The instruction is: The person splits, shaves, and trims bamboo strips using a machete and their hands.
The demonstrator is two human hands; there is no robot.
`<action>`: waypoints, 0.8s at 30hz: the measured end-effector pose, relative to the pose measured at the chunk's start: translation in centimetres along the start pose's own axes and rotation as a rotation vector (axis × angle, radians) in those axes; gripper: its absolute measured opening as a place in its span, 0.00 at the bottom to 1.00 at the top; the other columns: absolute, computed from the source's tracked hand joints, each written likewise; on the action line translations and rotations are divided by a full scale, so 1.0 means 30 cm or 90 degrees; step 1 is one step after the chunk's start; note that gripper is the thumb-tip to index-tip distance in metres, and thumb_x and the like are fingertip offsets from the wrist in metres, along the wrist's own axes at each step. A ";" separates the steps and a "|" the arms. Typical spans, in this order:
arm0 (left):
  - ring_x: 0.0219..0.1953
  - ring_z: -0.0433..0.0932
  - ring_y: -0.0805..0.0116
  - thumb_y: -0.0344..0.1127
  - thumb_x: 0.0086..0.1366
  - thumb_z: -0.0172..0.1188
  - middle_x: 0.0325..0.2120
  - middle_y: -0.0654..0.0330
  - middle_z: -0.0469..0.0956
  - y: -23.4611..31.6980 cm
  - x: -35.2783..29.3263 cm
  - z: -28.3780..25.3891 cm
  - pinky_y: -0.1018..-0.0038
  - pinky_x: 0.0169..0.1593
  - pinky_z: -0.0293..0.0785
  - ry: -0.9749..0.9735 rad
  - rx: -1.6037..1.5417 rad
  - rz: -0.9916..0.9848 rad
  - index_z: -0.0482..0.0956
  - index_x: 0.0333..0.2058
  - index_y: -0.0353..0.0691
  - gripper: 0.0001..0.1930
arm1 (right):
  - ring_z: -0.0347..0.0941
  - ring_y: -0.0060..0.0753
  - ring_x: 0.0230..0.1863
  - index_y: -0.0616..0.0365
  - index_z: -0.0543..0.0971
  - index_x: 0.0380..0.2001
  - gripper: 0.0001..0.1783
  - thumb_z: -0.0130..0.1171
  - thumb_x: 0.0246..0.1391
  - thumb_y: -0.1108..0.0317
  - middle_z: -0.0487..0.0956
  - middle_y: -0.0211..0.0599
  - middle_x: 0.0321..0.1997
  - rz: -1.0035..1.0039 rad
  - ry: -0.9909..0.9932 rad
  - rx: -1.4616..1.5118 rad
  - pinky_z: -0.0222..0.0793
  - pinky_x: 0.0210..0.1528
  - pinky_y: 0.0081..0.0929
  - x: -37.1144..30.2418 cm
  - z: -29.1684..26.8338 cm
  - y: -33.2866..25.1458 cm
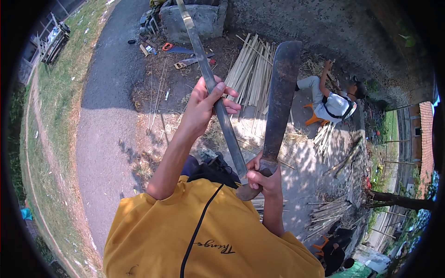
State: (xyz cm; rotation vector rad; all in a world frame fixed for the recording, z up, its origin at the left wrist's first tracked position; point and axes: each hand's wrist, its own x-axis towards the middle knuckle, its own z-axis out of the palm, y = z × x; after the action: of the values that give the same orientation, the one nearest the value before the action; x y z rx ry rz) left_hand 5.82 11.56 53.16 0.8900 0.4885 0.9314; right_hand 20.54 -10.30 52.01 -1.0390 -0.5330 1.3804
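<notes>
A long, narrow, dark strip (pixel 226 124), which looks like split bamboo, slants in front of me from the top of the view to my right hand. My left hand (pixel 204 105) pinches it near its middle between thumb and fingers, the other fingertips standing out past its edge. In my right hand (pixel 269 180) is a machete (pixel 282 97), gripped by its brown wooden handle. Its broad, dark, worn blade points up and away from me. The strip's lower end lies beside the handle, close to my right thumb; whether they touch I cannot tell.
Pale split strips (pixel 250 69) lie piled ahead. Left of them are a blue-bladed saw (pixel 180 49) and a wooden-handled saw (pixel 184 63). A person (pixel 337 105) sits on an orange stool at the right. More strips (pixel 328 214) and another person (pixel 336 250) are lower right.
</notes>
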 end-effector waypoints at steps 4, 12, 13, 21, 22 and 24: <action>0.31 0.87 0.61 0.38 0.77 0.52 0.37 0.48 0.80 0.009 -0.001 -0.003 0.72 0.32 0.88 0.001 0.024 0.013 0.62 0.51 0.37 0.14 | 0.68 0.22 0.13 0.58 0.67 0.31 0.21 0.72 0.43 0.77 0.75 0.45 0.27 -0.002 -0.002 -0.015 0.65 0.14 0.22 -0.006 -0.009 0.008; 0.32 0.87 0.60 0.37 0.78 0.49 0.38 0.47 0.79 0.003 -0.007 -0.018 0.73 0.33 0.88 0.029 0.027 0.031 0.61 0.52 0.37 0.13 | 0.71 0.20 0.15 0.59 0.72 0.30 0.17 0.72 0.42 0.78 0.81 0.49 0.31 0.023 -0.002 0.020 0.66 0.17 0.20 -0.004 -0.010 0.008; 0.32 0.87 0.60 0.37 0.78 0.49 0.38 0.47 0.79 0.005 -0.008 -0.020 0.73 0.33 0.88 0.029 0.028 0.032 0.61 0.52 0.37 0.13 | 0.71 0.20 0.15 0.59 0.72 0.30 0.17 0.72 0.42 0.78 0.81 0.49 0.31 0.023 -0.003 0.020 0.66 0.17 0.20 -0.002 -0.010 0.007; 0.33 0.87 0.57 0.37 0.77 0.50 0.38 0.48 0.78 0.018 -0.004 -0.054 0.68 0.35 0.89 0.036 0.015 0.029 0.60 0.53 0.41 0.13 | 0.71 0.19 0.17 0.59 0.72 0.30 0.15 0.69 0.44 0.83 0.82 0.50 0.32 0.022 -0.004 -0.045 0.66 0.20 0.19 0.049 -0.018 0.011; 0.34 0.87 0.56 0.38 0.77 0.49 0.38 0.48 0.78 0.005 0.007 -0.068 0.65 0.36 0.89 0.036 0.023 0.024 0.58 0.53 0.41 0.13 | 0.71 0.19 0.17 0.59 0.72 0.30 0.15 0.69 0.44 0.83 0.82 0.50 0.32 0.011 -0.025 -0.044 0.66 0.20 0.19 0.073 -0.025 0.024; 0.36 0.87 0.54 0.35 0.78 0.47 0.38 0.45 0.79 -0.004 0.028 -0.028 0.65 0.38 0.88 0.021 0.055 0.034 0.57 0.50 0.41 0.10 | 0.71 0.17 0.17 0.60 0.72 0.29 0.13 0.69 0.48 0.81 0.84 0.49 0.33 -0.010 0.084 -0.175 0.66 0.19 0.18 0.087 -0.068 0.041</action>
State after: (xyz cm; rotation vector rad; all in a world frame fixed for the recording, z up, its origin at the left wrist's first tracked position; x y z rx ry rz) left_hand 5.74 12.61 52.58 0.9705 0.5388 0.9817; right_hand 22.04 -8.55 49.33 -1.3354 -0.6440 1.2372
